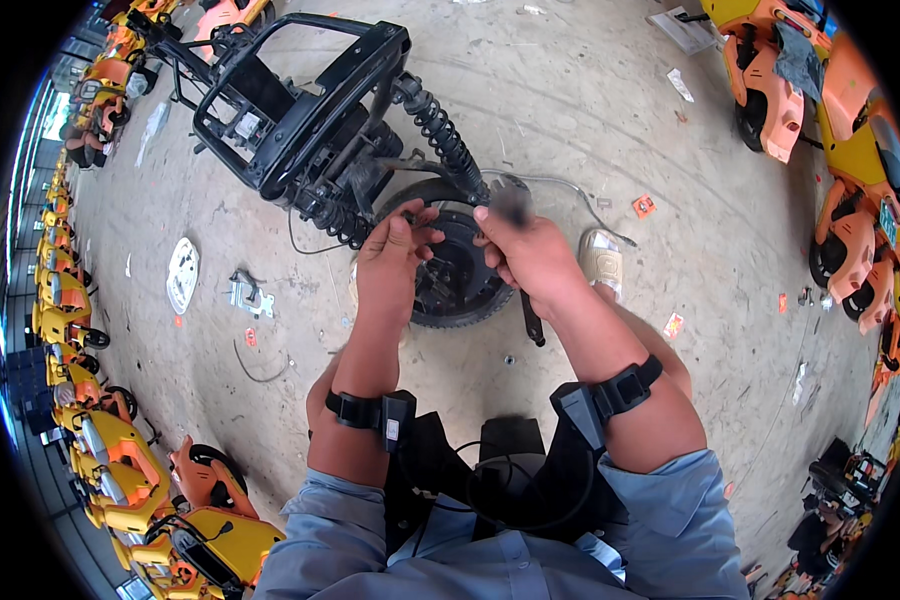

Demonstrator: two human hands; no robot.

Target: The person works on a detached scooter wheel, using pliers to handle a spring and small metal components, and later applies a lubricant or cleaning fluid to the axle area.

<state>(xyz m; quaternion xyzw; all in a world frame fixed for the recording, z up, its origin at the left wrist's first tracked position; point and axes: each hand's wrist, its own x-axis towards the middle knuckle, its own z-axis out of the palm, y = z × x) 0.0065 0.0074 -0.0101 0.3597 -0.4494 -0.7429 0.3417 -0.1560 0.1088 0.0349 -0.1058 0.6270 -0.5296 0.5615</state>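
Note:
My left hand (395, 250) is closed, fingertips curled together around something small and dark that I cannot make out. My right hand (535, 255) is wrapped around a dark-handled tool (533, 322). Its handle sticks out below the palm, and a blurred dark round part shows above the thumb. Both hands are over a black wheel with a tyre (457, 318), partly hiding it. Just beyond and to the left stands a black scooter frame (305, 125). One coil-spring shock absorber (440, 135) runs down toward the wheel; another (335, 222) is nearer the left hand.
A cable (580, 195) lies on the concrete floor beyond my right hand. To the left are a metal bracket (252, 293) and a white oval plate (182, 275). Rows of yellow and orange scooters (120, 460) line both sides. My shoe (602, 260) stands right of the wheel.

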